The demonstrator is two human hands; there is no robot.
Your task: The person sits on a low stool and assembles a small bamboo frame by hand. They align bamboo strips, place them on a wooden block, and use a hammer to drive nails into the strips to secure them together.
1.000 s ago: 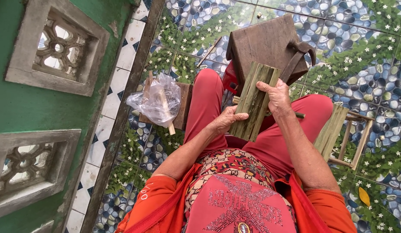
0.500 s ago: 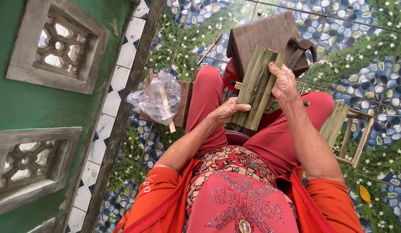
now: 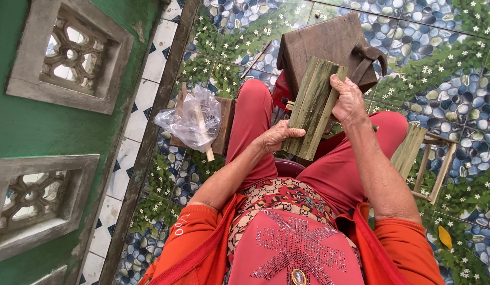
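Sitting there, the person has a bundle of split green bamboo slats (image 3: 313, 108) between both hands: the right hand (image 3: 350, 100) is wrapped around its upper edge, the left hand (image 3: 276, 137) curled against the lower end. Just past the hands stands a dark wooden block (image 3: 324, 42); left of them, a plastic bag (image 3: 194, 119).

Home patio, patterned floor tiles (image 3: 456, 68), green vent-block wall (image 3: 39, 132)

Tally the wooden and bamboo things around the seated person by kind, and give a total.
Green bamboo slab held in both hands: 1
Dark wooden block: 1
Small wooden board under the plastic bag: 1
Bamboo piece leaning at the right: 1
Light wooden frame on the floor: 1
Total: 5
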